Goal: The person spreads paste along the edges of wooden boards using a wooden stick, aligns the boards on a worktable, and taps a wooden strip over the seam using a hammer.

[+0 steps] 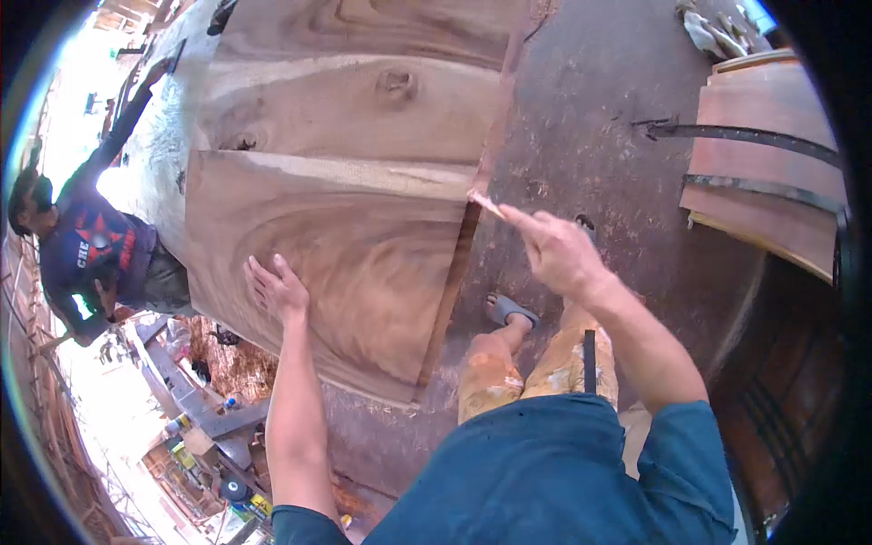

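My left hand lies flat on a large wooden panel with swirling brown grain, its fingers apart. My right hand is closed round a slim brush-like tool with a pale pinkish end; its exact kind is hard to make out. The tool's tip is at the panel's right edge, by a reddish-brown strip along the side. Further up, another wooden panel with a dark knot adjoins the first.
A co-worker stands at the left, one arm stretched along the panels' far side. Curved boards with dark metal bands stand at the right. Bottles and tools clutter a bench at lower left. My sandaled foot is on the brown floor.
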Available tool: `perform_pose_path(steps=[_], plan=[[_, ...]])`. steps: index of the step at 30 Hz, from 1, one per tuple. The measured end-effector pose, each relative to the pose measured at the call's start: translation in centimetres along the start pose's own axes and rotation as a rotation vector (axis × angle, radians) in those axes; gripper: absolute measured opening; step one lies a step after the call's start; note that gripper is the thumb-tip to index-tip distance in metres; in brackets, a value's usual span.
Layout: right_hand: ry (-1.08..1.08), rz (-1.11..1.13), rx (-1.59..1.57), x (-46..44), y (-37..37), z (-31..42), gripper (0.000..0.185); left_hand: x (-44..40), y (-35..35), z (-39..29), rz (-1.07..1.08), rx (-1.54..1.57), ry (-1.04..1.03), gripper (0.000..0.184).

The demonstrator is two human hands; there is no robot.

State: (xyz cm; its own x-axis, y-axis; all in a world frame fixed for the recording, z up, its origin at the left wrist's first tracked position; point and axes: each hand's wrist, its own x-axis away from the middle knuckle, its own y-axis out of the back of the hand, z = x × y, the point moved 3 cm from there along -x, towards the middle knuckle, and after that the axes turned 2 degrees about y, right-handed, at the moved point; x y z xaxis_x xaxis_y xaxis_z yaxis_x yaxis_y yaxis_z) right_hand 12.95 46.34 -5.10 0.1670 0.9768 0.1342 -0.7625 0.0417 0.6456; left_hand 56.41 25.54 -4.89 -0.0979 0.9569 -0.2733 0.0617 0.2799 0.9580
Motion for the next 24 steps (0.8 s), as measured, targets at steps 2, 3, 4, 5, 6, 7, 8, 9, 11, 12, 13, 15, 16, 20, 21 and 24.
perform_pose_path(steps=[2, 3, 4, 5, 6, 7, 8, 9, 11, 12, 13, 15, 16, 20, 21, 24], plan=[[0.106, 0.032, -0.046, 0.3, -0.4, -0.5, 0.044, -0.2, -0.6, 0.0, 0.011, -0.020, 0.031, 0.071], [0.219, 0.036, -0.080, 0.4, -0.7, -1.6, 0.043, -0.4, -1.4, 0.4, 0.018, -0.035, 0.056, 0.071], [0.333, 0.043, -0.112, 0.2, 0.4, -1.6, 0.041, -1.0, -0.8, -0.6, 0.026, -0.051, 0.085, 0.072], [0.102, 0.017, -0.382, 0.0, 2.0, -2.7, 0.040, -1.5, -0.5, -1.9, 0.044, -0.036, 0.048, 0.072], [-0.132, 0.000, -0.645, -0.1, 4.1, -2.8, 0.039, -1.6, 0.2, -4.8, 0.061, -0.024, 0.020, 0.072], [-0.372, -0.008, -0.901, -0.2, 5.6, -3.3, 0.038, -1.7, 0.5, -7.8, 0.079, -0.013, -0.004, 0.072], [-0.407, -0.065, -0.946, -0.4, 7.3, -4.1, 0.036, -2.0, 0.3, -10.5, 0.060, 0.064, -0.051, 0.071], [-0.442, -0.124, -0.990, -0.7, 8.9, -5.0, 0.036, -2.8, 0.0, -13.3, 0.039, 0.141, -0.100, 0.071], [-0.484, -0.098, -0.994, 0.5, 8.2, -8.8, 0.036, -2.8, -3.6, -16.6, 0.050, 0.255, -0.216, 0.071], [-0.514, -0.079, -0.989, 0.3, 9.5, -9.7, 0.037, -3.5, -3.0, -20.3, 0.083, 0.298, -0.205, 0.070], [-0.501, -0.063, -0.931, 0.0, 10.5, -10.8, 0.037, -4.1, -2.3, -24.0, 0.113, 0.344, -0.196, 0.069], [-0.468, -0.054, -0.813, -0.7, 12.6, -13.1, 0.038, -5.4, -3.1, -29.1, 0.126, 0.305, -0.208, 0.068], [-0.447, -0.082, -0.794, -1.5, 14.5, -13.2, 0.038, -6.4, -3.3, -31.6, 0.132, 0.293, -0.219, 0.068], [-0.291, -0.226, -0.679, -7.3, 21.9, -13.1, 0.037, -10.6, -3.7, -39.1, 0.137, 0.331, -0.177, 0.067], [-0.232, -0.265, -0.653, -9.1, 23.4, -12.6, 0.037, -11.4, -4.1, -40.4, 0.133, 0.330, -0.169, 0.068], [-0.108, -0.298, -0.349, -16.3, 28.0, -10.4, 0.036, -14.9, -6.6, -43.5, 0.141, 0.310, -0.164, 0.073]])
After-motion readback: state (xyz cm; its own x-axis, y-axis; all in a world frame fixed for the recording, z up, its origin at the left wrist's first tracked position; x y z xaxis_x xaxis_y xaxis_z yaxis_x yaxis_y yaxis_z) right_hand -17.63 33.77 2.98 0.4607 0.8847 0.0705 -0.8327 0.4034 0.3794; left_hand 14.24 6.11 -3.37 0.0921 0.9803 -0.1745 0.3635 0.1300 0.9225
